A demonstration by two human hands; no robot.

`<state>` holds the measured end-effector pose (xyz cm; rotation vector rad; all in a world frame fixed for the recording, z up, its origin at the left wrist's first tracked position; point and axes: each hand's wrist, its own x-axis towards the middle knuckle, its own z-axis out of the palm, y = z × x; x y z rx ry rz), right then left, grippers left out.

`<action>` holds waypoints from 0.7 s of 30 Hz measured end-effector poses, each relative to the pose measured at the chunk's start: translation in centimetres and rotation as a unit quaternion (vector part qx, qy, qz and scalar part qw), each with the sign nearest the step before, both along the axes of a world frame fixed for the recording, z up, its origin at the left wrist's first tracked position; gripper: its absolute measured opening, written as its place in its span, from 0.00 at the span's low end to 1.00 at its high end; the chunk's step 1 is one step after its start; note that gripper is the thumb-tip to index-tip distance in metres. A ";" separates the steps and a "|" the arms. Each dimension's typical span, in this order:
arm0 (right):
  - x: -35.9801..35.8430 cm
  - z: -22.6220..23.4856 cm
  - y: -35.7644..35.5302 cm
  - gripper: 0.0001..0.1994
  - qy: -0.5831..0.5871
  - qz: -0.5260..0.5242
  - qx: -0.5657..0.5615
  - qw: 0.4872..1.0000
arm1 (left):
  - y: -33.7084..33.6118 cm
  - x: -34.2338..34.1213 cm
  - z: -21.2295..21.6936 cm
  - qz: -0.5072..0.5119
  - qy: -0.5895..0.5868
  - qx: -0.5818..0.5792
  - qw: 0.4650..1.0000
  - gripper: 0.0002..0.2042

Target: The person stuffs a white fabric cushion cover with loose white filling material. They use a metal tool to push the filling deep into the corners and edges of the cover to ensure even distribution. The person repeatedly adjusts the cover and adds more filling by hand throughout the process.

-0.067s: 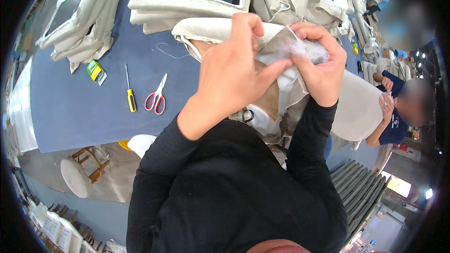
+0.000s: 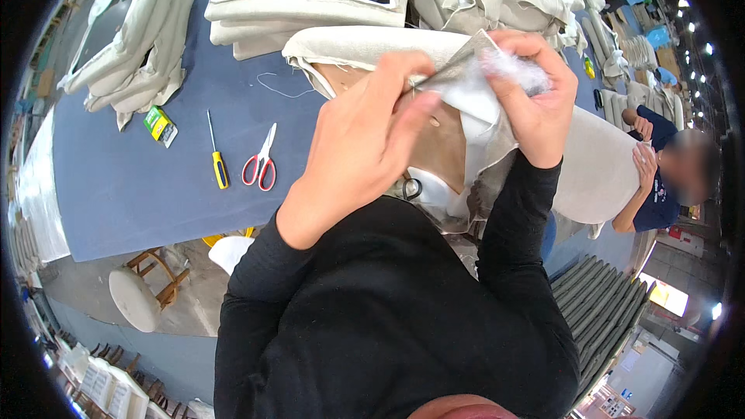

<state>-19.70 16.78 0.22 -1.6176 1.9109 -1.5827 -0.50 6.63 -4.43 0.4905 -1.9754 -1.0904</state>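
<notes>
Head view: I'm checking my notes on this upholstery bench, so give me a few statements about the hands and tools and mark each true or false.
1. Both hands grip the fabric piece with white stuffing. True: the left hand and the right hand pinch it together.
2. The scissors have blue handles. False: the handles are red.
3. A yellow-handled screwdriver lies left of the scissors. True.
4. The scissors are in the right hand. False: they lie on the blue table.
5. Another person's hand rests on the beige cushion. True.
</notes>
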 end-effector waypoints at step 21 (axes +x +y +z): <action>-0.3 -1.2 2.2 0.12 -0.052 0.028 -0.051 0.997 | 0.4 0.1 0.9 -0.083 -0.008 0.066 0.994 0.06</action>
